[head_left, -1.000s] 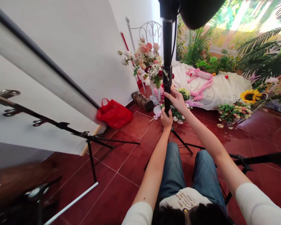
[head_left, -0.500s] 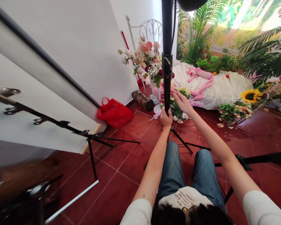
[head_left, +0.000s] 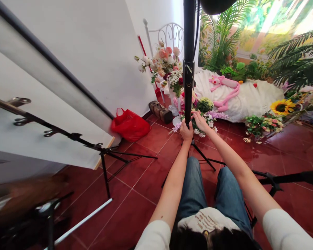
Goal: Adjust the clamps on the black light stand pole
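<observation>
A black light stand (head_left: 188,78) rises upright in front of me, its pole running out of the top of the view. Low on the pole, my left hand (head_left: 186,131) is wrapped round it. My right hand (head_left: 200,123) is at the pole's right side, just above the left one, with its fingers bent and drawn together against the pole. Whatever lies between those fingertips is too small to make out. At the top, a dark rounded part (head_left: 217,5) hangs beside the pole, and a thin cable runs down next to it.
Flowers (head_left: 169,57) and a white metal chair (head_left: 171,33) stand behind the pole. A red bag (head_left: 131,125) lies on the tiled floor (head_left: 143,173). Other black stands (head_left: 106,173) spread their legs at left and right. A pink plush toy (head_left: 228,88) rests on white cloth (head_left: 263,99).
My right hand has moved down and closer to the pole, its stretched fingers now bent in. The left hand keeps its grip. The view has shifted slightly.
</observation>
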